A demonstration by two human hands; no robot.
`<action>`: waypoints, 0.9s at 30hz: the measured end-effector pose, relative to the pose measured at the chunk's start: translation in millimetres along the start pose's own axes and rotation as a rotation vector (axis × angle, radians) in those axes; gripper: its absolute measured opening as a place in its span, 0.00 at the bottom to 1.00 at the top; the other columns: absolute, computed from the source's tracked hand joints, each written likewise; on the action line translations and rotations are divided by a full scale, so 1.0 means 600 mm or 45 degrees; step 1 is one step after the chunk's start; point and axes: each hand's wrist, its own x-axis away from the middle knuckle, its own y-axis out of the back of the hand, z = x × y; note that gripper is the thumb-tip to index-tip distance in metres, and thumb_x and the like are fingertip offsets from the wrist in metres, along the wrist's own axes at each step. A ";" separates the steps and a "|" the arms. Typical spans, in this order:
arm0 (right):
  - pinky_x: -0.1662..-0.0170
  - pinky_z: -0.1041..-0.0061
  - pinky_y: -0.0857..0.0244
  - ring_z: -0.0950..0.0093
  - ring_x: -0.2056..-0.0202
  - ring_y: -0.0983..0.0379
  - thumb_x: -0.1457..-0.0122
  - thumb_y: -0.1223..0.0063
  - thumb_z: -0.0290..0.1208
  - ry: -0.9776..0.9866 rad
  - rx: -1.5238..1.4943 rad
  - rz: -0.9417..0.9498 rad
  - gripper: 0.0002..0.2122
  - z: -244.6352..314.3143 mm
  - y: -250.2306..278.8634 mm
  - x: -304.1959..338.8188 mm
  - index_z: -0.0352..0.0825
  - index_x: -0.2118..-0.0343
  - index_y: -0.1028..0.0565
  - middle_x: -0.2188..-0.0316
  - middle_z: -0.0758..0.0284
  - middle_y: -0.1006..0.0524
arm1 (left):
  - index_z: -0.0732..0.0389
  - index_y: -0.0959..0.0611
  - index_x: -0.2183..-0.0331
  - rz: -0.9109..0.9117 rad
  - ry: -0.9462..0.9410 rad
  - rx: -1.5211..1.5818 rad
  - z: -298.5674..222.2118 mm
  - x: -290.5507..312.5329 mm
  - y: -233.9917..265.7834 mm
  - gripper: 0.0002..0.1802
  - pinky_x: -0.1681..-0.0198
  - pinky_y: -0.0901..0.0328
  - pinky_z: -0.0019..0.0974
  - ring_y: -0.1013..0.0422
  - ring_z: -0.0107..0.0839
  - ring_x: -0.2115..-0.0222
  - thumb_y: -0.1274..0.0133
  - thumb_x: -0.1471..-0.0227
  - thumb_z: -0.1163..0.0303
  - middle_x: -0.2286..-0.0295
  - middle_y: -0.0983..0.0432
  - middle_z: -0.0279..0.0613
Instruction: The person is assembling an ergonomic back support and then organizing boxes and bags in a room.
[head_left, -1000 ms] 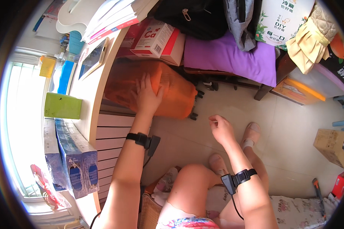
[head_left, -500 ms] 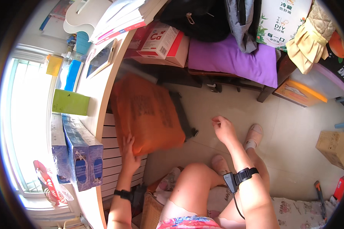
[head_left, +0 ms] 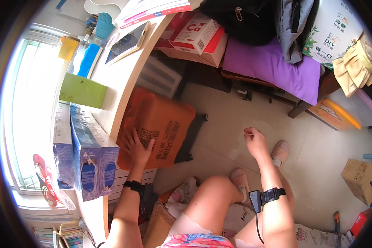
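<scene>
An orange plastic-looking bag [head_left: 171,111] with dark print covers a boxy shape on a dark wheeled base [head_left: 190,132], partly under the desk at the left. My left hand [head_left: 139,151] lies on the bag's near side with its fingers spread, gripping nothing. Over the floor, apart from any object, my right hand [head_left: 257,142] hovers with its fingers curled in and nothing visible in them. What is beneath the orange cover is hidden.
A pale desk [head_left: 126,80] along the left bears blue wrapped packs [head_left: 91,161], a green box [head_left: 83,91] and a tablet [head_left: 128,43]. Beyond stands a dark bench with a purple cushion [head_left: 273,70]. A cardboard box [head_left: 359,180] sits at the right, a woven basket [head_left: 161,223] near my legs.
The orange-covered thing has swung upright and farther under the desk edge. My left hand has moved from its lower edge onto its side, fingers spreading. The whole view has shifted slightly.
</scene>
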 end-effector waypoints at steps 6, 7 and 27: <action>0.60 0.68 0.30 0.64 0.63 0.23 0.43 0.51 0.30 0.056 0.075 -0.067 0.09 0.006 0.006 -0.011 0.35 0.61 0.25 0.62 0.60 0.23 | 0.69 0.52 0.38 0.236 -0.310 1.315 -0.235 -0.096 0.037 0.49 0.37 0.54 0.42 0.54 0.50 0.38 0.47 0.47 0.50 0.40 0.53 0.61; 0.60 0.68 0.30 0.64 0.63 0.23 0.43 0.51 0.30 0.057 0.070 -0.067 0.09 0.012 0.003 -0.011 0.35 0.61 0.25 0.62 0.60 0.23 | 0.70 0.55 0.38 0.235 -0.339 1.537 -0.293 -0.119 0.046 0.53 0.38 0.53 0.40 0.54 0.48 0.38 0.44 0.49 0.50 0.40 0.53 0.63; 0.60 0.67 0.30 0.65 0.64 0.23 0.43 0.51 0.29 0.035 -0.045 -0.064 0.08 -0.006 0.059 0.000 0.34 0.62 0.25 0.63 0.58 0.22 | 0.77 0.29 0.54 -0.116 -0.400 1.296 -0.593 -0.290 0.085 0.29 0.51 0.40 0.40 0.32 0.46 0.54 0.47 0.45 0.58 0.58 0.28 0.60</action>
